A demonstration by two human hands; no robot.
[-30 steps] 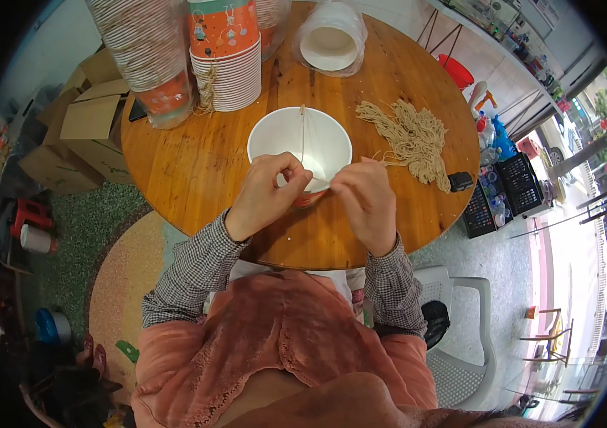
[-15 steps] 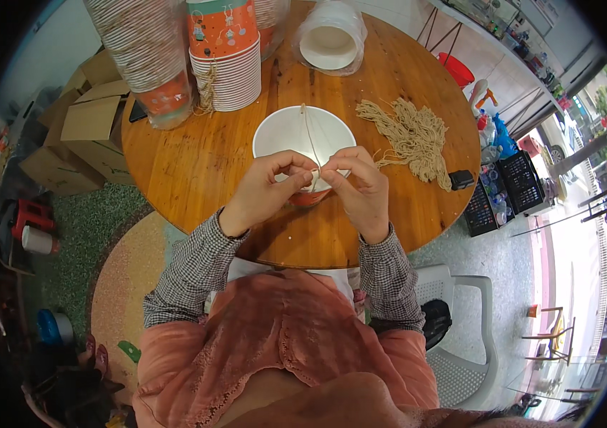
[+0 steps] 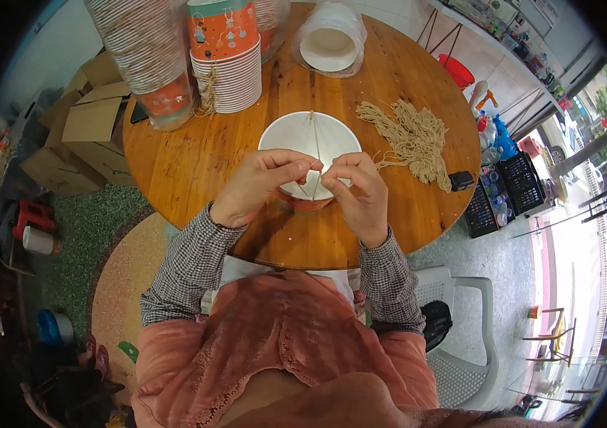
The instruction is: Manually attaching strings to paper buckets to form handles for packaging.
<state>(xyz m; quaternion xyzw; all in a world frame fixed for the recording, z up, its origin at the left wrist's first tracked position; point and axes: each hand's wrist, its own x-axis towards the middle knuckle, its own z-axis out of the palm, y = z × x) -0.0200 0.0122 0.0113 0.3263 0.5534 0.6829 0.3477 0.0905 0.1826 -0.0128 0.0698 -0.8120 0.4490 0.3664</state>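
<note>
A white-lined paper bucket [image 3: 281, 135] with an orange outside stands near the front of the round wooden table. A thin tan string [image 3: 317, 135] crosses its mouth from the far rim toward me. Over the near rim, my left hand [image 3: 262, 183] pinches the string between thumb and fingertips. Close beside it, my right hand [image 3: 360, 191] is closed in a pinch on the string too. Strands hang below the fingertips, though their exact path is partly hidden. To the right lies a loose bundle of tan strings [image 3: 417, 139].
Stacked paper buckets [image 3: 226, 78], some in plastic wrap, stand at the back left, and wrapped white tubs [image 3: 330, 46] lie at the back. A small black object [image 3: 461, 180] sits at the right edge. Cardboard boxes [image 3: 96, 132] are left of the table, a plastic chair [image 3: 460, 335] right.
The bucket has shifted slightly right and toward me. My fingertips have drawn a little apart, and my left hand's fingers now point more to the right.
</note>
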